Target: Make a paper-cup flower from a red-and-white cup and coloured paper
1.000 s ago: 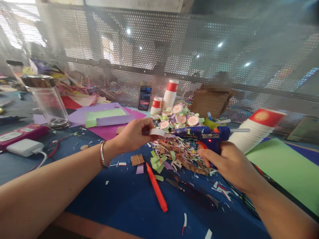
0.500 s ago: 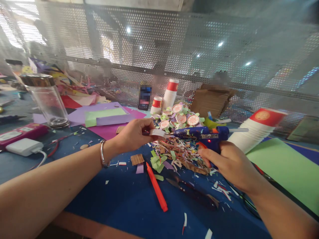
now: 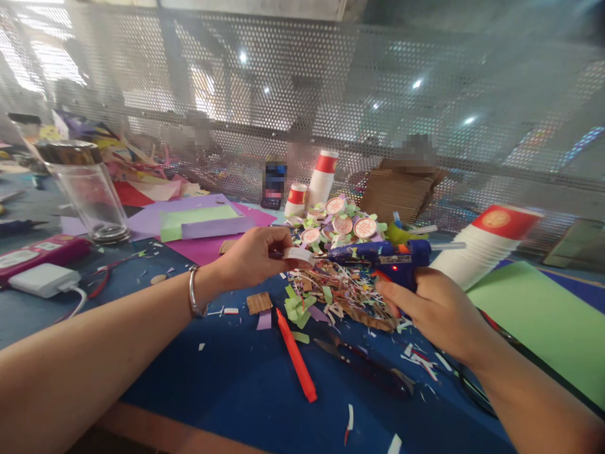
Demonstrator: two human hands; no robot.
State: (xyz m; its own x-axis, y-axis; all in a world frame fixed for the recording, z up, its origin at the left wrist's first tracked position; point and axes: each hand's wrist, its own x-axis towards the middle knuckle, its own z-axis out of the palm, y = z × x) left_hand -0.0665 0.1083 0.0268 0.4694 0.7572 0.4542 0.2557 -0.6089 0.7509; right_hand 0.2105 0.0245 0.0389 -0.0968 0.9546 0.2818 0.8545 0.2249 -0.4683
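Observation:
My left hand (image 3: 253, 257) pinches a small white paper ring (image 3: 299, 255) over the middle of the table. My right hand (image 3: 437, 306) is wrapped round the handle of a blue glue gun (image 3: 378, 254), whose red light is lit. The gun's nozzle points left and is at or very near the ring's right edge. Behind them is a heap of paper discs with red prints (image 3: 343, 224). Below lie paper scraps (image 3: 350, 287), a red marker (image 3: 296, 356) and dark scissors (image 3: 363, 364).
At the left stand a glass jar (image 3: 97, 195) and a white charger (image 3: 45, 279). Purple paper (image 3: 146, 217) lies beyond my left hand. Stacked paper cups (image 3: 486, 243) lean at the right beside green paper (image 3: 543, 315). A phone (image 3: 274, 186) stands at the back near a perforated screen (image 3: 283, 75).
Both hands, the ring and the glue gun are almost where they were. The whole view has shifted very slightly.

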